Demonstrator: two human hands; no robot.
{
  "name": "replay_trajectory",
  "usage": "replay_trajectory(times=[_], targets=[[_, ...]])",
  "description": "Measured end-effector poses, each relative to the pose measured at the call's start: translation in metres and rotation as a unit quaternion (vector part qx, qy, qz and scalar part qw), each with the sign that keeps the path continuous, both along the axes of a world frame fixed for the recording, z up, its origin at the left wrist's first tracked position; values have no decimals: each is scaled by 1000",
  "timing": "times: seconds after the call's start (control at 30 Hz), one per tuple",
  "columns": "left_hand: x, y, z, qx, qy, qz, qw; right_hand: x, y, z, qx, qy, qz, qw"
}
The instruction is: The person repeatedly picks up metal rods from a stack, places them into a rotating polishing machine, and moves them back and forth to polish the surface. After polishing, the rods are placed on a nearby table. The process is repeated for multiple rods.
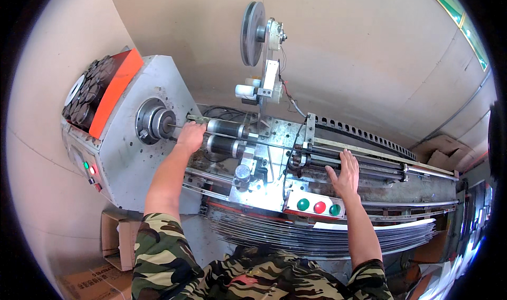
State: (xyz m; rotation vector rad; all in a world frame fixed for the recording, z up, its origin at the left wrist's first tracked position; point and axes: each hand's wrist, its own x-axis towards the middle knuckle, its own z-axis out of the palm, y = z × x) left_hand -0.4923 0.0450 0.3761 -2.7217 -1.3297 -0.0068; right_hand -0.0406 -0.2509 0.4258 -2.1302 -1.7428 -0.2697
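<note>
At the left, my left hand [191,135] is closed around a thin metal rod [178,125] just right of the round chuck [162,122]. The rod runs rightward past two dark rollers with silver ends [226,127], beside my fingers, toward the carriage plate [280,134]. My right hand [346,176] lies over the dark cylinders [322,160] on the machine's right side, fingers stretched and thumb apart. What its palm touches is hidden.
A panel with green and red buttons [318,206] sits at the carriage front. Long thin rods [317,239] lie bundled below it. The grey headstock [142,94] stands left. A spool wheel [252,33] rises behind. Cardboard boxes [97,284] are at lower left.
</note>
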Motion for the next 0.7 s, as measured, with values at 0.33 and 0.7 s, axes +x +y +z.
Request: replay_trajectory(times=[0.33,0.7], targets=[[-14,5,-4,-1,-34,-25,999,-15,8,-5,1,0,-28,1000],[-22,13,-13,-14,-61,-42,997,-30,15,-5,-5,10,-43,999]])
